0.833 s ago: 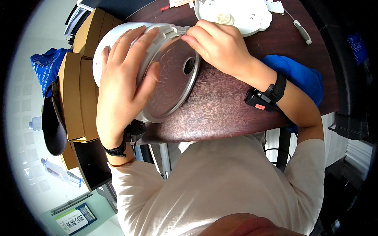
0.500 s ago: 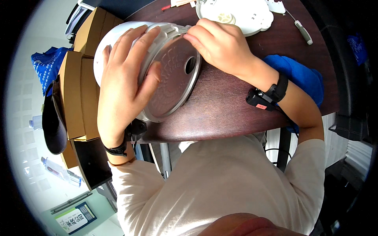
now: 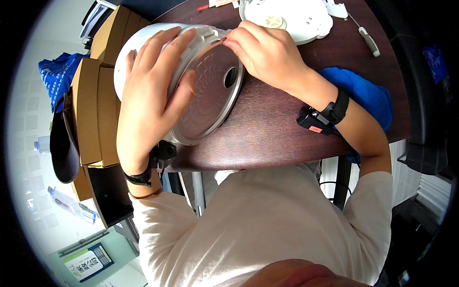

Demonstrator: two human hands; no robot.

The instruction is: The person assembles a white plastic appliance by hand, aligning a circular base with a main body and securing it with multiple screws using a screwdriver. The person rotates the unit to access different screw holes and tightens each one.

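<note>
A white rounded appliance body [image 3: 138, 43], possibly a rice cooker, lies tilted on the table. A shiny metal disc [image 3: 205, 95] with an embossed pattern and a round hole near its edge forms its face toward me. My left hand [image 3: 146, 91] clasps the body from the left, fingers spread over the top and thumb against the disc's side. At the upper right of the rim, my right hand [image 3: 265, 52] pinches with thumb and forefinger; what lies between the fingertips is too small to make out. Both wrists wear black straps with small devices.
Beyond my right hand lies a white plastic cover [image 3: 306, 21], with a screwdriver [image 3: 369, 42] farther right. A blue cloth [image 3: 363, 91] is bunched behind my right forearm. Cardboard boxes [image 3: 88, 110] stand left of the dark wooden table [image 3: 267, 129], whose curved edge faces me.
My right fingertips have shifted very slightly along the rim, still pinched. My left hand keeps its hold, and the appliance stays almost where it was.
</note>
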